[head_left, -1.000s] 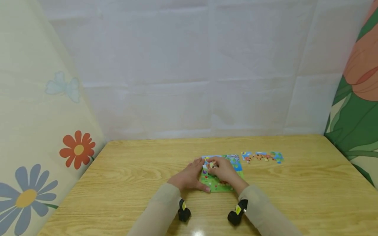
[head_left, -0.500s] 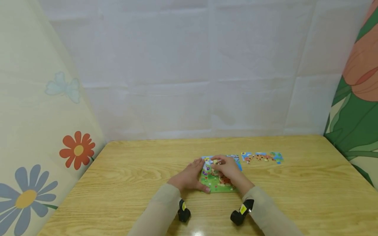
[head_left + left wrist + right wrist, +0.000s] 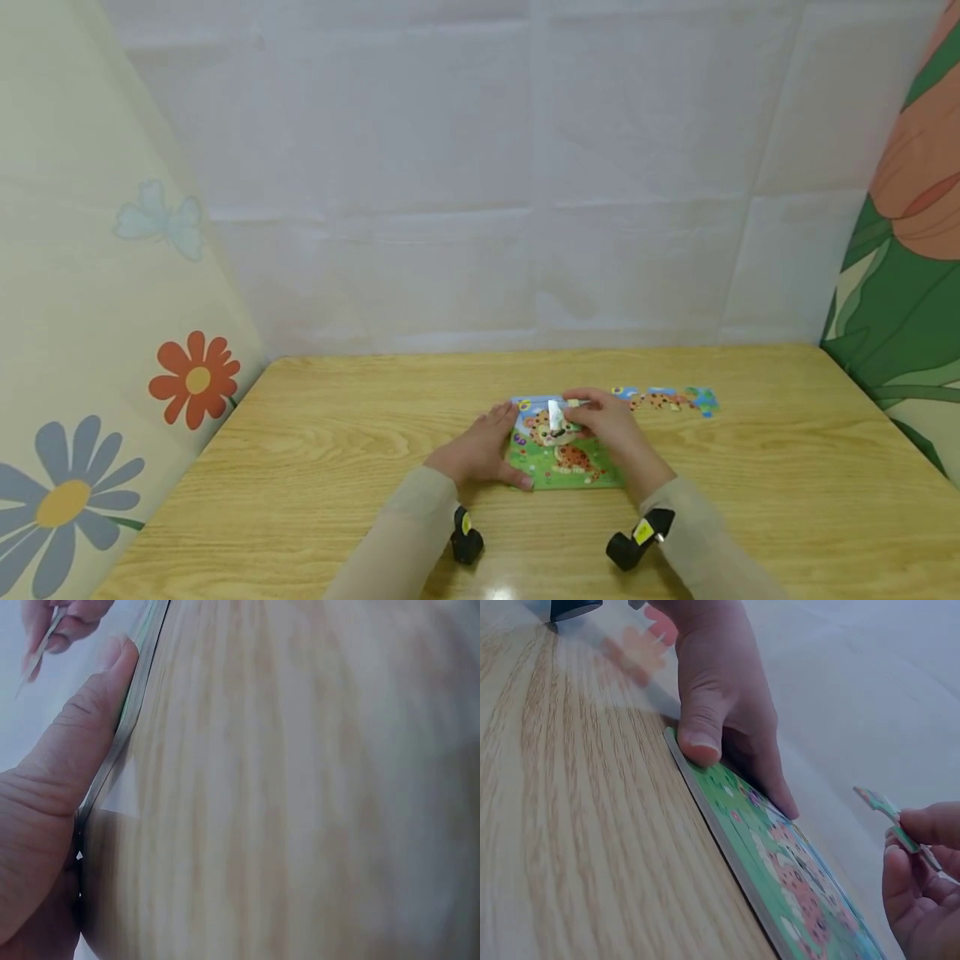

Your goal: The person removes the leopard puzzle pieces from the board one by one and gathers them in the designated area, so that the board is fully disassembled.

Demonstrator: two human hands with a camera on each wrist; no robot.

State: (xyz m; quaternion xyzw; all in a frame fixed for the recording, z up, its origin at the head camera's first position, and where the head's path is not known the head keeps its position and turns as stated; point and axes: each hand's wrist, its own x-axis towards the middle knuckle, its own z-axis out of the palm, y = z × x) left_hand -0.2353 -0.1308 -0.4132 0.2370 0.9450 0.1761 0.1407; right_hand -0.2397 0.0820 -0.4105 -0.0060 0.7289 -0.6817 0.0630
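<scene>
A jigsaw puzzle board (image 3: 542,477) with a spotted cub on a green and blue picture lies on the wooden table. My left hand (image 3: 478,446) rests along its left side, fingers straight, with the thumb (image 3: 702,742) on the near corner. Above the board's upper right part, my right hand (image 3: 613,423) pinches a puzzle piece (image 3: 876,801) between thumb and fingers. The piece is tilted and clear of the board in the right wrist view; its face shines white in the head view. My right hand hides the board's upper right corner.
A strip of joined puzzle pieces (image 3: 671,402) lies beyond the board to the right, its left part partly behind my right hand. Black cameras (image 3: 467,537) sit at both wrists. A white sheet (image 3: 420,208) hangs behind the table (image 3: 360,425), with flower-printed panels at both sides.
My right hand has moved right across the board with the puzzle piece, uncovering the cub picture. The piece now shows tilted. My left hand has stayed in place.
</scene>
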